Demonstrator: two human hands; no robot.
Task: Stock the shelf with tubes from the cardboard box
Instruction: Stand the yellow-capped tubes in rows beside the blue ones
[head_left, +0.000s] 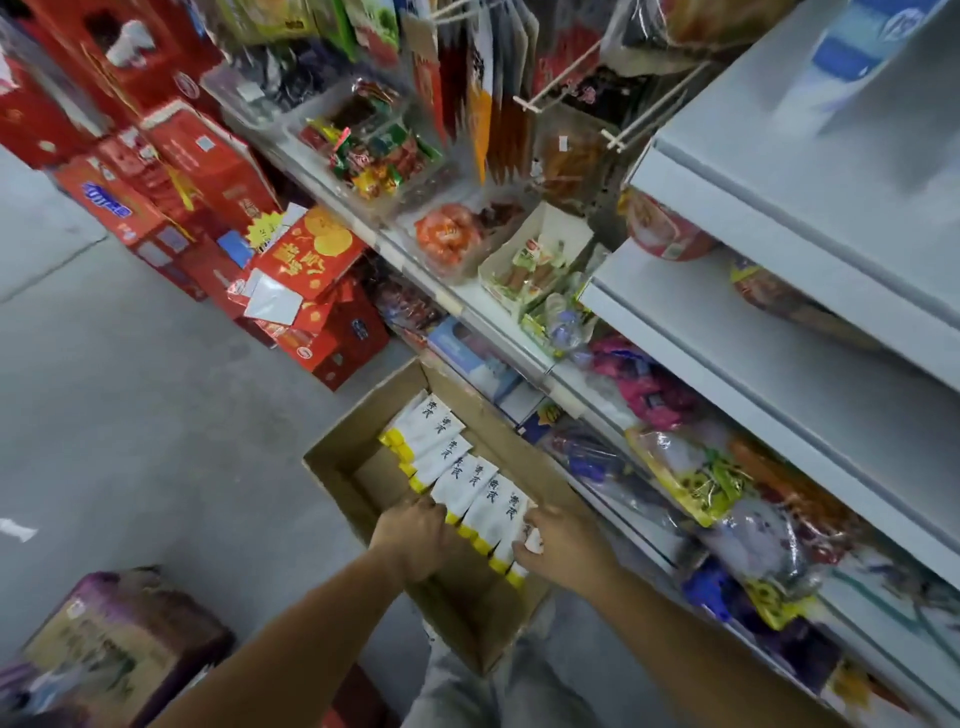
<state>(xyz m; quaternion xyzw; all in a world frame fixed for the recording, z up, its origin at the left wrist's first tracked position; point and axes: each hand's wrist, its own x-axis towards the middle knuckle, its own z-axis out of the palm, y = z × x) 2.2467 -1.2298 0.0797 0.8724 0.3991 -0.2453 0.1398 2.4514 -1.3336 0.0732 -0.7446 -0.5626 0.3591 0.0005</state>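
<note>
Both my hands are down in the cardboard box (332, 470), which sits on the floor (130, 389) right against the foot of the shelf (779, 374), so the reach from one to the other is short. The tubes (457, 467) lie side by side in a row along the shelf-side wall of the box, white bodies with yellow caps pointing toward the aisle. My left hand (410, 535) curls its fingers over the cap ends of the nearest few. My right hand (563, 545) pinches the flat tail ends on the same side of the row, fingers closed on the white. Holding both ends, I judge, lets me lift a bunch together without it fanning apart. The bunch is not yet lifted clear of the box.
</note>
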